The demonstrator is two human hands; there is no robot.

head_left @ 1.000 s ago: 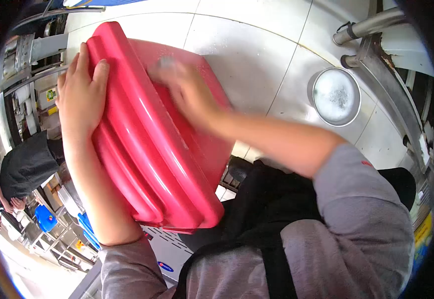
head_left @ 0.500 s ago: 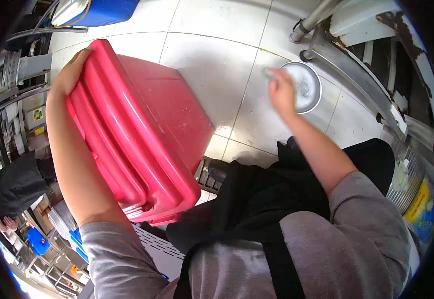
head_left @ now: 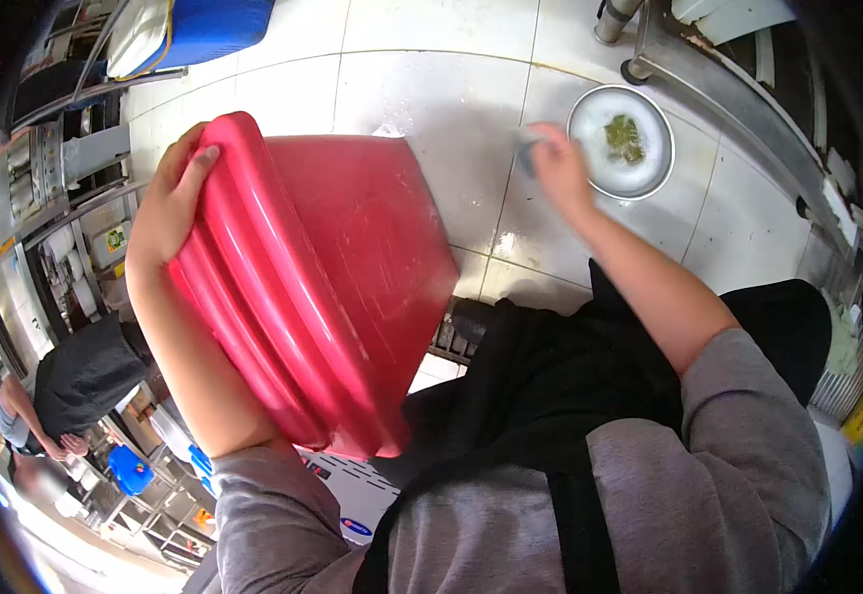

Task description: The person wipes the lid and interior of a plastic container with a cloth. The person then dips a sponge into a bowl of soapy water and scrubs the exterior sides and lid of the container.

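Observation:
A large red plastic bin (head_left: pixel 372 228) with a ridged rim stands tilted in front of me. My left hand (head_left: pixel 176 188) is closed over its upper left corner, fingers behind the rim and thumb on top. To the right of the bin, my right hand (head_left: pixel 562 168) is pinched on a small grey-green scrubbing pad (head_left: pixel 527 155), blurred by motion and partly hidden by the fingers. Just beside that hand, a round metal bowl (head_left: pixel 667 163) sits on the floor with white suds in it. A yellow-green patch (head_left: pixel 625 139) shows amid the foam.
White floor tiles (head_left: pixel 421 89) have wet spots. A metal rack frame (head_left: pixel 718 99) runs along the right. At top left stands a blue cooler box (head_left: pixel 213 35). Another person in a dark apron (head_left: pixel 85 366) is at the left, near shelving and a blue item (head_left: pixel 131 469).
The bin appears farther right and more of its side shows. My right hand has come off the bowl's edge to its left, and the foam has parted around the yellow-green patch.

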